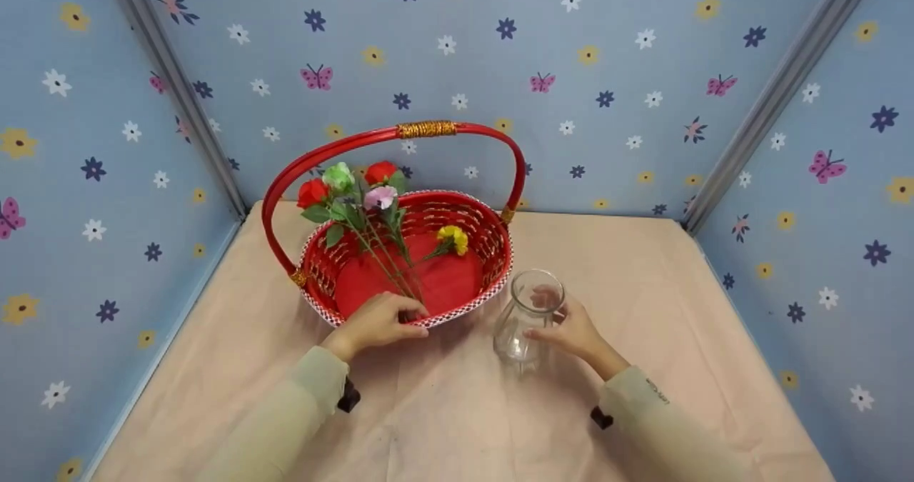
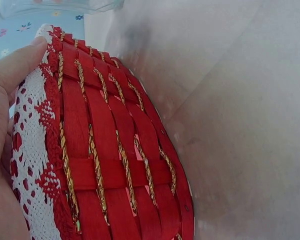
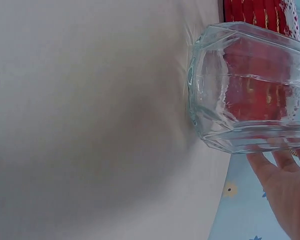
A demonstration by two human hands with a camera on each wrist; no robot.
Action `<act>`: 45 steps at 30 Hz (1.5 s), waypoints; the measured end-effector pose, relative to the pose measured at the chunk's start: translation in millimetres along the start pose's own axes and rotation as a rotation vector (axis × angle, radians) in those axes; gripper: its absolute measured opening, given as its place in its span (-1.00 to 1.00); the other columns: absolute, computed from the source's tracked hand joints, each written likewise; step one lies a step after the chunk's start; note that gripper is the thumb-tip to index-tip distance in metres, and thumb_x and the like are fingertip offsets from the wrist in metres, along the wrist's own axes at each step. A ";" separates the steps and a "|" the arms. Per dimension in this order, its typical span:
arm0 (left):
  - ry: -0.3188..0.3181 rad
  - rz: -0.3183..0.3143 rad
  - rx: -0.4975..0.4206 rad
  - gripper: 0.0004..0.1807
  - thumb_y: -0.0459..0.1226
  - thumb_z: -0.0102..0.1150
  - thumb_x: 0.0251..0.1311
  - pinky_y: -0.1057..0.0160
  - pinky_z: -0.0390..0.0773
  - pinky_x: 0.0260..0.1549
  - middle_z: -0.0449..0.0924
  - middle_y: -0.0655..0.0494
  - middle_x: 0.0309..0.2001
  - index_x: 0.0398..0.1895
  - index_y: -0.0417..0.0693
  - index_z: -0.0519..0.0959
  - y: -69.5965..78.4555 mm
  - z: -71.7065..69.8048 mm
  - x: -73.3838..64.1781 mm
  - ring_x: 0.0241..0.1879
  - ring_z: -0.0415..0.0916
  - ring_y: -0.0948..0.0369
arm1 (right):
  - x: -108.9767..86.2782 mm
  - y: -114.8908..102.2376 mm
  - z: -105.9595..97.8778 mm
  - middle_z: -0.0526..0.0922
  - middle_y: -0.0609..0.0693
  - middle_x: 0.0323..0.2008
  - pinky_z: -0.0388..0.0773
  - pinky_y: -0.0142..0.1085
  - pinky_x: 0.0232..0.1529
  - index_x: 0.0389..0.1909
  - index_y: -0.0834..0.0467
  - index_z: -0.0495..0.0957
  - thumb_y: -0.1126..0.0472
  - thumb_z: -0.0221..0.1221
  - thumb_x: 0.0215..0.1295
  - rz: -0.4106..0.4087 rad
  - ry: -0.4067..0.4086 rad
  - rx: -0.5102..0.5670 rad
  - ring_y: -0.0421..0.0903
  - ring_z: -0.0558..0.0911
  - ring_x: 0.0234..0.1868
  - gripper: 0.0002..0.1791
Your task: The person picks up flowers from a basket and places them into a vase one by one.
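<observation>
A red woven basket (image 1: 407, 200) with a tall arched handle (image 1: 427, 129) stands on the table. My left hand (image 1: 382, 319) grips its near rim, thumb outside on the lace trim (image 2: 37, 115) and fingers inside, close to the stem ends. In the basket lean two red flowers (image 1: 313, 193), a green flower (image 1: 338, 177) and a pink flower (image 1: 380, 197), with their blooms toward the far left. A short yellow flower (image 1: 453, 239) lies at the right inside. My right hand (image 1: 571, 330) holds an upright clear glass vase (image 1: 518, 339) by its neck, right of the basket; nothing shows inside it.
A pale pink cloth (image 1: 457, 410) covers the table. Blue panels (image 1: 607, 111) printed with flowers and butterflies stand at the back and both sides, with grey posts (image 1: 778, 103) at the corners. The basket's handle rises high in front of the back panel.
</observation>
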State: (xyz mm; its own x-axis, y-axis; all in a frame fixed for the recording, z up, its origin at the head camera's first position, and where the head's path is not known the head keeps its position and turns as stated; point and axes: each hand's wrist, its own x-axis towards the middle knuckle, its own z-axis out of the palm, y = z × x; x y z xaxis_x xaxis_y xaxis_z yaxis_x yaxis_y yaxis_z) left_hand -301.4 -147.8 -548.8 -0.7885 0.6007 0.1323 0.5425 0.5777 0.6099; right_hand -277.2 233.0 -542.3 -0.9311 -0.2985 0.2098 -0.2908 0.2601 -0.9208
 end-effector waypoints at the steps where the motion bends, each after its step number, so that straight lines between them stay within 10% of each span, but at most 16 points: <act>1: 0.003 0.003 0.003 -0.72 0.14 0.32 0.11 0.28 0.42 -0.37 0.50 0.39 -0.53 -0.18 0.30 0.70 0.0 0.1 0.2 -0.51 0.34 0.35 | -1.1 -0.4 1.1 0.52 0.44 0.11 0.36 0.20 0.23 0.22 0.40 0.37 0.34 0.54 -0.15 -0.005 -0.009 0.005 0.35 0.50 0.16 -0.15; 21: 0.000 -0.016 -0.017 -0.74 0.14 0.31 0.13 0.30 0.52 -0.33 0.60 0.50 -0.43 -0.18 0.32 0.70 -1.1 0.9 -0.6 -0.45 0.49 0.38 | -12.7 22.1 21.7 0.54 0.38 0.10 0.51 -0.07 0.17 0.21 0.23 0.40 0.26 0.56 -0.17 -0.057 -0.107 0.022 0.32 0.51 0.15 -0.15; 45: -0.015 -0.007 0.001 -0.68 0.19 0.28 0.13 0.29 0.54 -0.29 0.63 0.46 -0.36 -0.15 0.32 0.69 -1.7 2.0 1.0 -0.37 0.55 0.37 | -19.9 -0.1 25.8 0.59 0.28 0.06 0.40 0.27 0.16 0.20 0.41 0.36 0.39 0.50 -0.13 -0.088 -0.161 0.087 0.30 0.52 0.13 -0.19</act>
State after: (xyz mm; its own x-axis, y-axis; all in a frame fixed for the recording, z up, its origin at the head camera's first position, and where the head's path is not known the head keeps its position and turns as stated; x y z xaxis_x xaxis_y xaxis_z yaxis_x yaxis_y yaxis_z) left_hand -302.5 -147.0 -551.2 -0.7879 0.6047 0.1162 0.5372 0.5827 0.6098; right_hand -252.9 215.2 -554.8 -0.8538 -0.4612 0.2414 -0.3424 0.1483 -0.9278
